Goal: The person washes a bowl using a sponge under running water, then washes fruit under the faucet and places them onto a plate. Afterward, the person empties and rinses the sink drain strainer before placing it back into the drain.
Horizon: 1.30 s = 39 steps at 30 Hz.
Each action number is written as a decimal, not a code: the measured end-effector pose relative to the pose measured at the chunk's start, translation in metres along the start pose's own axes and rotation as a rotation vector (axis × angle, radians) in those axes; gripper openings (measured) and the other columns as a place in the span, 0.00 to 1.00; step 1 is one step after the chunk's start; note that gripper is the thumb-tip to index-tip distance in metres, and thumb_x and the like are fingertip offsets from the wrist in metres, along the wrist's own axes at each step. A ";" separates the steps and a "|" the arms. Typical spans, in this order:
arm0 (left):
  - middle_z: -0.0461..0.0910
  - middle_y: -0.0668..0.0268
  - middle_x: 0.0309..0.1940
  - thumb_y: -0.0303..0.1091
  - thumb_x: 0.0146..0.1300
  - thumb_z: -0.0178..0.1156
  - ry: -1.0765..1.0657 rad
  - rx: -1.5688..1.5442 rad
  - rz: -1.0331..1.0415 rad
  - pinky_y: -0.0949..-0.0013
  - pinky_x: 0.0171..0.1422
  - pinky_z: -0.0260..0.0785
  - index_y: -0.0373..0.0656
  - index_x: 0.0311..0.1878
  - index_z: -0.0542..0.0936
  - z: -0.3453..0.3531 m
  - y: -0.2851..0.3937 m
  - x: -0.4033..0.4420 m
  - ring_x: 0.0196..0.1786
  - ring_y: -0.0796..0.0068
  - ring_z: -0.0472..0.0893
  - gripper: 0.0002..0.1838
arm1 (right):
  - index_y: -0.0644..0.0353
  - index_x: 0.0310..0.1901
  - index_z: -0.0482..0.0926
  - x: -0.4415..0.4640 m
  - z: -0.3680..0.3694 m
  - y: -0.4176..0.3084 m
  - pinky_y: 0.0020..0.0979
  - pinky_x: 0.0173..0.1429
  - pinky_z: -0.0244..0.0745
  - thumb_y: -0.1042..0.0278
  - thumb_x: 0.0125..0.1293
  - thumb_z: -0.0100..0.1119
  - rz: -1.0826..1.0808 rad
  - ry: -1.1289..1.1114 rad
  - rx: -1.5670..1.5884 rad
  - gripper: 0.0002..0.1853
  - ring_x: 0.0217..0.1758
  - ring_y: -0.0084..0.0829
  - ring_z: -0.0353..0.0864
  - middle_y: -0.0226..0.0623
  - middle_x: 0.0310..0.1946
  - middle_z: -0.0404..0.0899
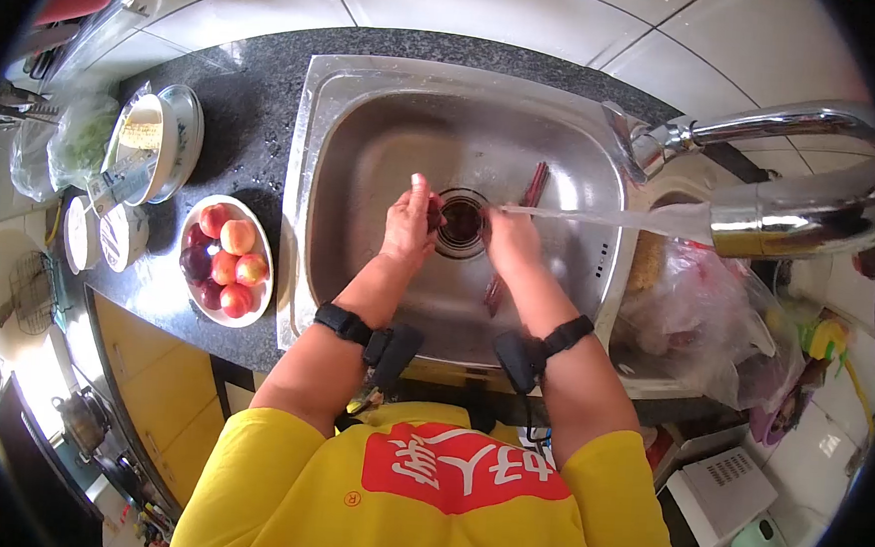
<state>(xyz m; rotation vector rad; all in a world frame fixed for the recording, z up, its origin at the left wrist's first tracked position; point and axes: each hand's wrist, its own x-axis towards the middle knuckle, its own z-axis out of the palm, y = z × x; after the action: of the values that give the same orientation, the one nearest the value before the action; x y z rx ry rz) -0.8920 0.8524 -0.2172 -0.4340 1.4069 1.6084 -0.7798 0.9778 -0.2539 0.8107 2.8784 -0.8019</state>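
Note:
Over the drain (459, 225) of the steel sink (386, 130), my left hand (412, 222) has its fingers curled around a small dark round thing (434, 216), mostly hidden by them; its thumb points up. My right hand (512, 242) is beside the drain, under the stream of water (611, 218). Motion blurs its fingers, so their grip is unclear. Dark red sticks (536, 183) lie in the basin, passing behind my right forearm.
Left of the sink, a white plate (268, 298) holds peaches and dark plums (196, 264). Bowls (169, 157) and a bag of greens (83, 137) stand beyond it. The chrome faucet (791, 220) reaches in from the right, near plastic bags (696, 309).

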 end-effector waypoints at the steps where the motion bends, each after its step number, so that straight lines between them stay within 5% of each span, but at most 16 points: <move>1: 0.69 0.68 0.18 0.49 0.63 0.54 0.053 0.015 -0.022 0.74 0.15 0.53 0.44 0.34 0.72 -0.007 0.003 -0.002 0.15 0.80 0.64 0.16 | 0.56 0.38 0.77 0.003 0.006 -0.003 0.41 0.44 0.72 0.67 0.56 0.56 -0.007 -0.003 0.006 0.08 0.42 0.46 0.76 0.44 0.34 0.77; 3: 0.70 0.67 0.18 0.51 0.63 0.52 0.119 0.031 -0.038 0.71 0.17 0.59 0.43 0.35 0.73 -0.018 0.001 -0.003 0.17 0.77 0.67 0.19 | 0.62 0.36 0.76 0.011 0.017 -0.012 0.43 0.44 0.71 0.66 0.58 0.53 0.001 0.039 -0.010 0.09 0.38 0.51 0.76 0.49 0.33 0.76; 4: 0.72 0.65 0.21 0.50 0.64 0.52 0.151 0.365 0.134 0.71 0.18 0.60 0.42 0.38 0.73 -0.022 -0.009 0.001 0.16 0.75 0.68 0.18 | 0.54 0.38 0.79 0.011 0.003 -0.027 0.36 0.44 0.73 0.64 0.57 0.54 -0.077 -0.131 -0.259 0.09 0.43 0.40 0.78 0.37 0.39 0.76; 5: 0.75 0.63 0.24 0.48 0.64 0.52 0.181 0.700 0.304 0.71 0.19 0.61 0.42 0.41 0.73 -0.029 -0.017 0.005 0.15 0.74 0.68 0.17 | 0.54 0.38 0.79 0.015 0.011 -0.027 0.36 0.44 0.73 0.64 0.57 0.54 -0.088 -0.129 -0.251 0.09 0.43 0.40 0.78 0.37 0.39 0.76; 6: 0.77 0.56 0.30 0.43 0.61 0.54 0.098 1.008 0.526 0.65 0.35 0.70 0.42 0.45 0.73 -0.039 -0.023 0.007 0.28 0.62 0.76 0.16 | 0.53 0.38 0.79 0.018 0.022 -0.023 0.35 0.45 0.73 0.64 0.58 0.53 -0.169 -0.204 -0.378 0.09 0.44 0.37 0.78 0.35 0.39 0.77; 7: 0.76 0.54 0.36 0.37 0.57 0.57 0.125 1.185 0.589 0.59 0.49 0.69 0.44 0.45 0.73 -0.032 -0.020 -0.009 0.42 0.55 0.76 0.14 | 0.52 0.38 0.80 0.021 0.026 -0.028 0.34 0.45 0.73 0.65 0.58 0.53 -0.253 -0.277 -0.506 0.08 0.44 0.34 0.78 0.33 0.39 0.77; 9: 0.72 0.55 0.43 0.33 0.54 0.58 0.043 1.465 0.582 0.57 0.55 0.66 0.45 0.45 0.74 -0.026 -0.009 -0.030 0.50 0.53 0.71 0.14 | 0.49 0.38 0.80 0.027 0.030 -0.036 0.31 0.44 0.74 0.66 0.59 0.52 -0.263 -0.378 -0.617 0.08 0.45 0.32 0.79 0.30 0.40 0.80; 11: 0.70 0.56 0.47 0.31 0.53 0.58 0.047 1.515 0.718 0.57 0.56 0.65 0.46 0.44 0.74 -0.032 -0.018 -0.032 0.51 0.53 0.71 0.14 | 0.48 0.38 0.80 0.034 0.031 -0.041 0.30 0.41 0.76 0.67 0.60 0.51 -0.117 -0.576 -0.601 0.08 0.45 0.30 0.81 0.30 0.40 0.81; 17: 0.69 0.56 0.46 0.27 0.49 0.62 -0.072 1.322 0.916 0.57 0.54 0.66 0.42 0.42 0.74 -0.040 0.013 -0.069 0.50 0.53 0.71 0.15 | 0.58 0.35 0.75 0.030 0.053 -0.015 0.39 0.39 0.77 0.65 0.56 0.54 -0.262 -0.337 -0.463 0.08 0.38 0.40 0.82 0.40 0.31 0.81; 22: 0.72 0.57 0.46 0.27 0.46 0.66 0.115 1.230 1.190 0.61 0.50 0.68 0.42 0.44 0.75 -0.074 0.069 -0.131 0.45 0.58 0.74 0.19 | 0.60 0.36 0.71 0.018 0.013 -0.021 0.35 0.37 0.77 0.62 0.50 0.65 -0.218 -0.025 0.121 0.16 0.34 0.38 0.81 0.46 0.35 0.78; 24: 0.73 0.59 0.47 0.29 0.47 0.65 0.293 1.189 1.228 0.59 0.54 0.64 0.44 0.43 0.75 -0.101 0.080 -0.146 0.48 0.59 0.73 0.18 | 0.58 0.36 0.70 0.015 -0.008 -0.024 0.34 0.37 0.77 0.66 0.53 0.64 0.397 -0.211 0.928 0.13 0.38 0.34 0.80 0.40 0.35 0.77; 25: 0.73 0.61 0.48 0.31 0.48 0.64 0.403 1.187 1.298 0.58 0.56 0.63 0.46 0.43 0.76 -0.113 0.088 -0.154 0.50 0.60 0.73 0.17 | 0.57 0.38 0.70 0.009 -0.015 -0.025 0.35 0.37 0.76 0.70 0.57 0.61 0.413 -0.167 1.358 0.11 0.38 0.30 0.78 0.34 0.34 0.75; 27: 0.74 0.61 0.47 0.30 0.49 0.64 0.555 1.233 1.359 0.58 0.59 0.60 0.44 0.44 0.75 -0.150 0.095 -0.157 0.54 0.59 0.72 0.17 | 0.55 0.40 0.70 0.005 -0.037 -0.026 0.34 0.37 0.75 0.72 0.58 0.59 0.480 -0.235 1.670 0.10 0.34 0.28 0.77 0.33 0.32 0.75; 31: 0.73 0.62 0.51 0.36 0.55 0.60 0.801 1.405 1.165 0.53 0.65 0.51 0.46 0.47 0.75 -0.188 0.103 -0.156 0.57 0.61 0.71 0.16 | 0.54 0.37 0.70 0.003 -0.037 -0.007 0.28 0.32 0.70 0.66 0.59 0.58 0.488 -0.125 1.844 0.08 0.26 0.25 0.74 0.32 0.29 0.74; 34: 0.74 0.63 0.50 0.37 0.55 0.60 0.695 1.259 1.168 0.55 0.63 0.54 0.47 0.46 0.75 -0.205 0.108 -0.142 0.55 0.60 0.71 0.15 | 0.51 0.32 0.70 0.001 -0.042 -0.007 0.25 0.24 0.59 0.51 0.59 0.57 0.578 -0.200 1.868 0.13 0.16 0.24 0.64 0.32 0.22 0.72; 39: 0.76 0.63 0.45 0.40 0.55 0.61 0.734 1.422 0.998 0.57 0.59 0.59 0.49 0.46 0.76 -0.193 0.114 -0.148 0.52 0.61 0.73 0.15 | 0.51 0.35 0.70 0.002 -0.040 -0.015 0.26 0.24 0.60 0.54 0.59 0.58 0.580 -0.153 1.923 0.12 0.18 0.24 0.65 0.33 0.23 0.71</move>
<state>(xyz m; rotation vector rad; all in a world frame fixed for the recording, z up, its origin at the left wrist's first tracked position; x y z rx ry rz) -0.9662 0.6259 -0.0932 0.7205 3.1703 0.5887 -0.7853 0.9876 -0.2132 1.2154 0.7349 -2.9731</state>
